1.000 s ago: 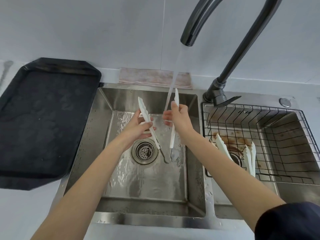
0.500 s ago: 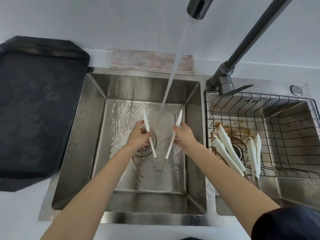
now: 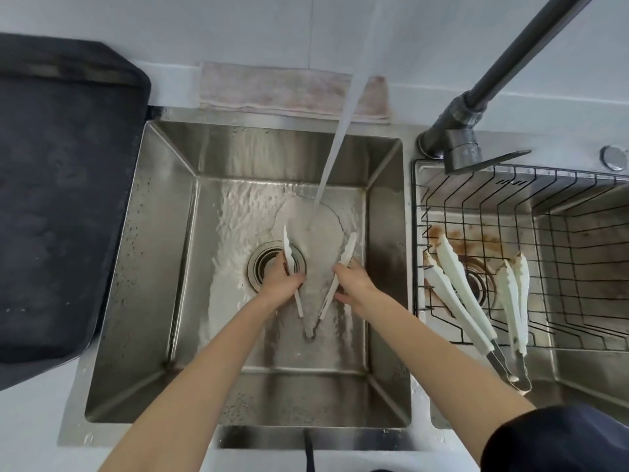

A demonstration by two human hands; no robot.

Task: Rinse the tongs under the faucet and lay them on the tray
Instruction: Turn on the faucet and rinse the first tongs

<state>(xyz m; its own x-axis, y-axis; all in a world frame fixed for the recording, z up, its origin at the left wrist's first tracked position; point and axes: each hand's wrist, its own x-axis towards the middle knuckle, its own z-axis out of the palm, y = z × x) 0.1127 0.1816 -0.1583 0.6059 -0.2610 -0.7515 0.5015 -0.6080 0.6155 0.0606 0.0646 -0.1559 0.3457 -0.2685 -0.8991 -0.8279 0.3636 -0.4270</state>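
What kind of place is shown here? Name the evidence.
Probably a kitchen wash-up area: a stainless steel double sink, a dark metal faucet running water, and white tongs in a black wire basket.

A kitchen: a steel double sink [image 3: 163, 267] set in a pale tabletop [image 3: 30, 437], a dark faucet [image 3: 476, 97] running water, a wire draining basket [image 3: 578, 267] and a tiled wall [image 3: 238, 25] behind.

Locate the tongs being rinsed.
Head view, centre: the tongs sit low in the left sink, spread between left hand and right hand, beside the drain.
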